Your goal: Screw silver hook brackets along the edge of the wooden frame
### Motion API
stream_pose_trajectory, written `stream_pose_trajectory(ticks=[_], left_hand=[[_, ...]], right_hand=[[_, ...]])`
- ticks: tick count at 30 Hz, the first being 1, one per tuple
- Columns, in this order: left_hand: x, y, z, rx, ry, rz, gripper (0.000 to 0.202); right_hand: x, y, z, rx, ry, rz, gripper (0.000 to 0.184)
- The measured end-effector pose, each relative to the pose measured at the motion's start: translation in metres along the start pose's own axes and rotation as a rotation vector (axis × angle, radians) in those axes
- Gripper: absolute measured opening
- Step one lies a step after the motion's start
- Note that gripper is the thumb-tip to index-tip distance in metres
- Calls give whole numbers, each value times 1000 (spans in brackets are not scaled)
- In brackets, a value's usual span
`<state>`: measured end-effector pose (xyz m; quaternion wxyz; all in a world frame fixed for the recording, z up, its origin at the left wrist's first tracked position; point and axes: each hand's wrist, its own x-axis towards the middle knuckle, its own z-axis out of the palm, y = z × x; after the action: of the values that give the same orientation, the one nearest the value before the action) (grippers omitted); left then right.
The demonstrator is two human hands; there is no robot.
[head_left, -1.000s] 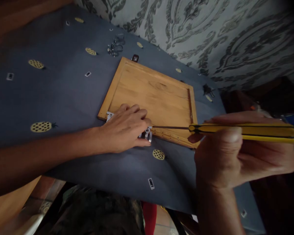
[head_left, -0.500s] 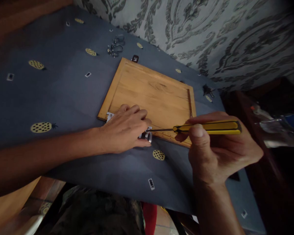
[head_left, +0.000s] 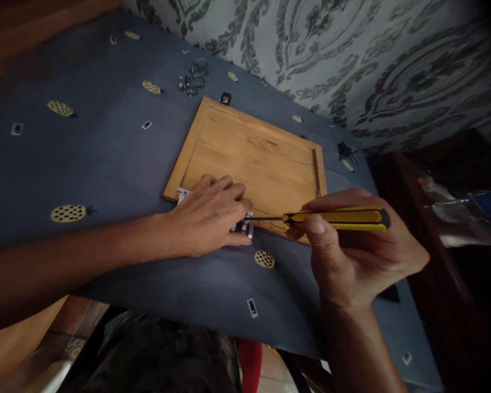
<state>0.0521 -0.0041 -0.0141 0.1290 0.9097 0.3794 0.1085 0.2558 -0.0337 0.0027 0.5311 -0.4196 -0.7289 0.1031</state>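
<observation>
A framed wooden panel, like a small cabinet door, lies flat on the table. My left hand rests over its near edge, thumb and fingers closed around a metal hinge. Most of the hinge is hidden under that hand. My right hand grips a yellow-and-black screwdriver, whose thin shaft points left with its tip at the hinge. Whether a screw sits under the tip is too small to tell. Another piece of metal hardware shows at the panel's near left corner, beside my left wrist.
A blue cloth with pineapple prints covers the table. Small dark hardware lies beyond the panel, and a dark item touches its far edge. Another dark object lies at right. A patterned wall borders the far side.
My right hand and the screwdriver have shifted slightly left, and the screwdriver's handle has turned a little. My left hand, the hinge and the panel stay in place.
</observation>
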Motion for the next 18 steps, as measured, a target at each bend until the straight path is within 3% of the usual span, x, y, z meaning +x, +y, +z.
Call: stream_pose_trajectory(ticks=[6, 13, 18], left_hand=[[0, -1, 2, 12, 15, 12, 36], [-1, -2, 1, 1, 23, 25, 33], [-1, -2, 4, 8, 57, 25, 33]], right_hand=[[3, -1, 0, -15, -30, 8, 9], [7, -1, -13, 233, -202, 103, 13], [5, -2, -12, 203, -154, 104, 15]])
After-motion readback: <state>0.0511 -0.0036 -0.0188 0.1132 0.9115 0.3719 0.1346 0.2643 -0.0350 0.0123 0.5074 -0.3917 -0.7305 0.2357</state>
